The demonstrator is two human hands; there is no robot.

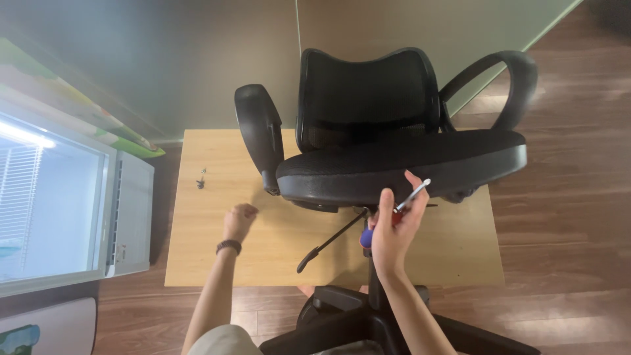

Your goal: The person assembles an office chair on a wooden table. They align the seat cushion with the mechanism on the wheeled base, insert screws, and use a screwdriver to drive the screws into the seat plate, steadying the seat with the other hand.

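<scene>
Right hand (pixel 393 231) grips a screwdriver (pixel 401 209) under the chair (pixel 394 161) seat, left hand (pixel 239 219) loosely curled and empty above the tabletop (pixel 217 250), loose screws (pixel 201 179) lying apart, so fastening looks unfinished.

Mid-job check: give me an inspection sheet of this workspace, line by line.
Surface: light wooden board on dark wood floor.
Job's things: black office chair; red-and-blue-handled screwdriver.
Clutter: small screws on the board.
Hands: right hand holds the screwdriver below the seat edge; left hand fisted over the board, apparently empty.
Cables: nothing seen.
Surroundings: white appliance at left, wall behind.
</scene>
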